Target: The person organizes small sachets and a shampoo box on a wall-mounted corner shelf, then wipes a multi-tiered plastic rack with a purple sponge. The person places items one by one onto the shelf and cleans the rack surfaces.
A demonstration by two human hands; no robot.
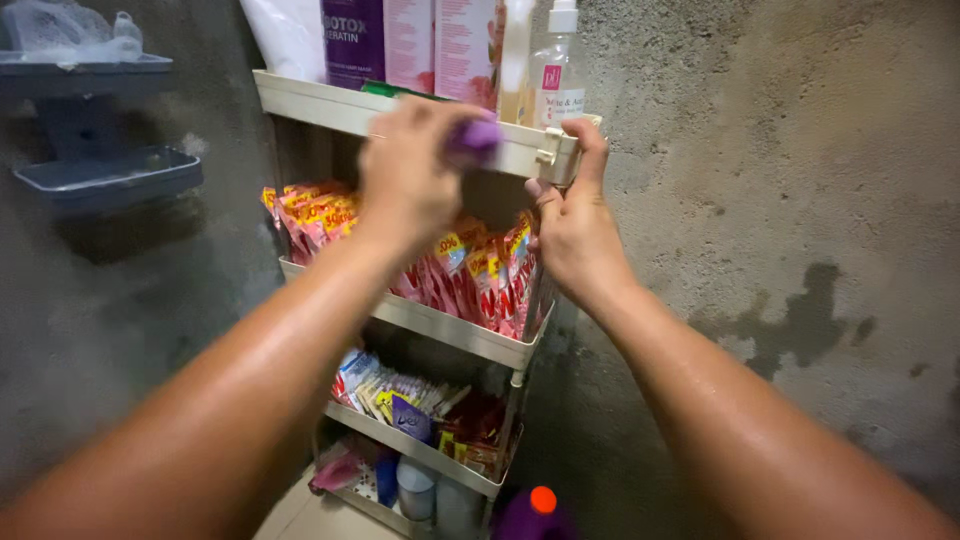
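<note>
Two hands are up at the top of a cream shelf rack (pixel 420 318). The left hand (pixel 405 180) has its fingers (pixel 440 118) curled around a small purple thing (pixel 473 140). The purple thing pokes out past the fingers and presses on the front edge of the top shelf (pixel 310 102). It is blurry, so I cannot tell what it is. Most of it is hidden inside the hand.

The right hand (pixel 572 235) is just beside it, at the corner of the same shelf. Its fingers (pixel 592 150) are closed on the corner, with the thumb on the front and the other fingers wrapped over the edge. The two hands are near each other but do not touch.

On the top shelf stand a clear pump bottle (pixel 556 80), a purple box (pixel 352 40) and pink boxes (pixel 440 45). Their tops are cut off by the edge of the view. The next shelf down is full of red and yellow packets (pixel 480 275), partly hidden behind the left arm. Under that lie more small packets (pixel 390 390) in many colours. The lowest shelf is dim and hard to make out.

A purple bottle with an orange cap (pixel 535 512) is at the bottom, blurry and cut off. A grey wall rack (pixel 105 175) hangs on the rough wall to the left.
</note>
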